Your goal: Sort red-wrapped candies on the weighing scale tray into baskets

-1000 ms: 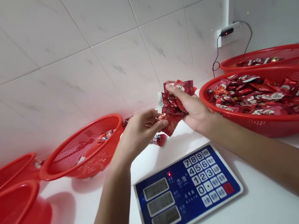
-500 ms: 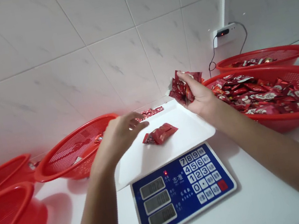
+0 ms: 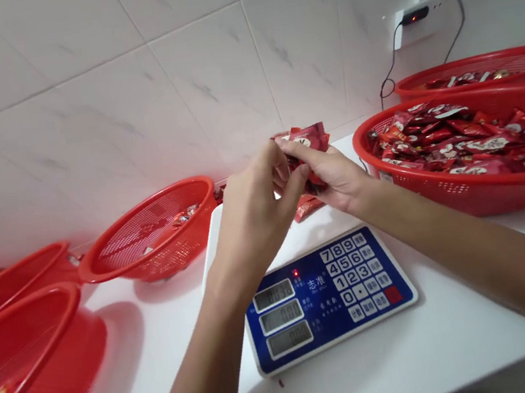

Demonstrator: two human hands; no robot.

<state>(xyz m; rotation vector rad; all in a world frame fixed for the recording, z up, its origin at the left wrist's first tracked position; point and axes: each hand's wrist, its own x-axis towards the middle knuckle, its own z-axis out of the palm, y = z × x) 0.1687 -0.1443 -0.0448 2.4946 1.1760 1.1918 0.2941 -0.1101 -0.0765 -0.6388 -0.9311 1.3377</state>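
Several small red wrapped candies (image 3: 312,139) are bunched in my right hand (image 3: 340,176), its thumb lying across the top of them. My left hand (image 3: 259,193) meets it over the scale, with thumb and fingertips closed on the same bunch; part of the bunch is hidden behind the fingers. Just below the hands, a red packet (image 3: 307,207) lies on the white weighing tray (image 3: 290,239), mostly covered from view. In front is the blue scale panel (image 3: 325,294), with number keys and three small displays.
At right, a red plastic basket (image 3: 474,186) is heaped with red wrapped candies, and another basket (image 3: 483,63) stands behind it. Several red baskets stand at left, including one with a few candies (image 3: 149,243). A power strip (image 3: 418,16) with cables is on the tiled wall.
My left hand has moved right and up to the candies in my right hand. My right hand has come slightly left. The view has shifted, and the top display's digits differ.
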